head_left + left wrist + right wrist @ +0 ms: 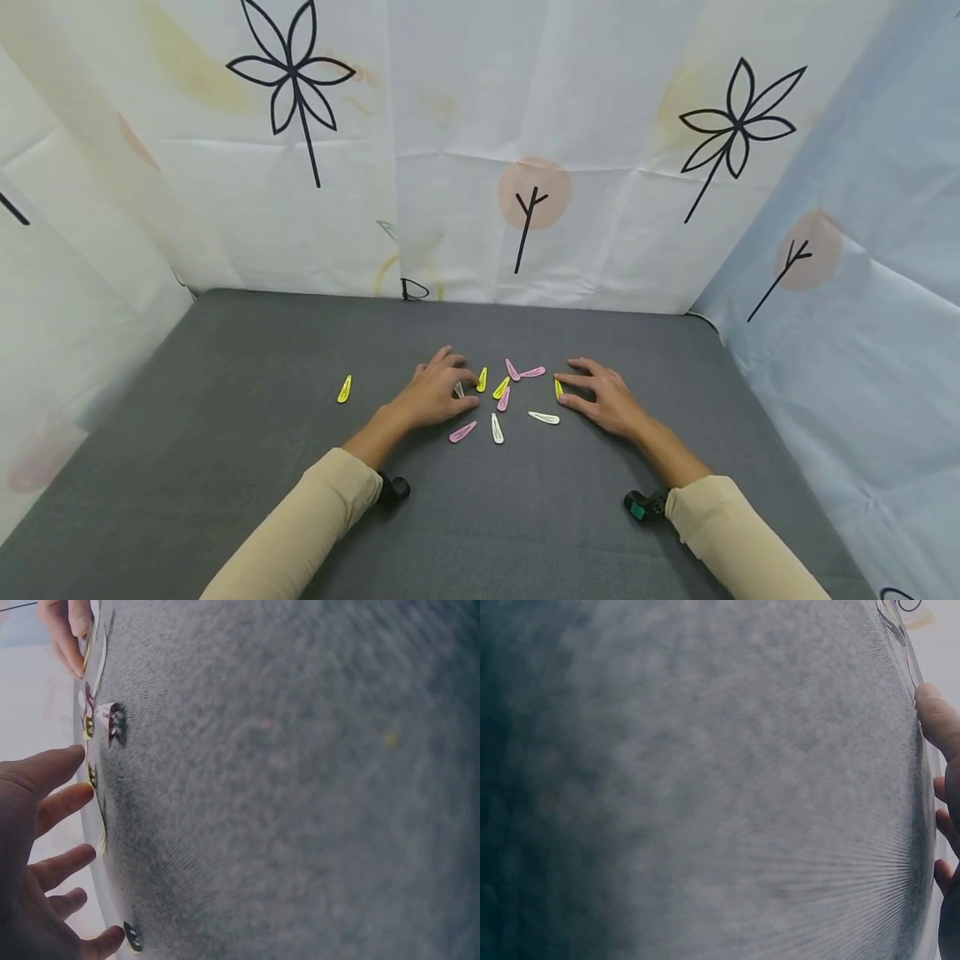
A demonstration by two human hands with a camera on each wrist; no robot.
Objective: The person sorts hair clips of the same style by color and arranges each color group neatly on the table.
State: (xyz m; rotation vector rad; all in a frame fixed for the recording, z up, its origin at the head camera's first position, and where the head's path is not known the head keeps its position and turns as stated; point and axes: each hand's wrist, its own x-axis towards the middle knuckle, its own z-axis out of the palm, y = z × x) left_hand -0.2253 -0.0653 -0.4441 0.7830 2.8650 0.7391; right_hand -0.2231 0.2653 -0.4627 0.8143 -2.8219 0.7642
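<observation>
Several small snap hair clips in yellow, pink and white lie on the grey table. My left hand [437, 392] rests low with spread fingers, a white hair clip [459, 390] between its thumb and index finger. Just right of its fingertips is a yellow hair clip [482, 380]. On the other side, my right hand [603, 400] has thumb and index finger apart, touching the ends of another yellow hair clip [558, 389]. Between the hands lie pink hair clips [503, 399] and white hair clips [543, 417]. In the right wrist view, the thumb [934, 712] hides most of the clips.
Away to the left, one yellow clip [344, 389] lies alone. A pink clip [462, 432] and a white clip [497, 428] are nearer the front. White printed curtains [465, 233] stand behind and beside the grey table [262, 467].
</observation>
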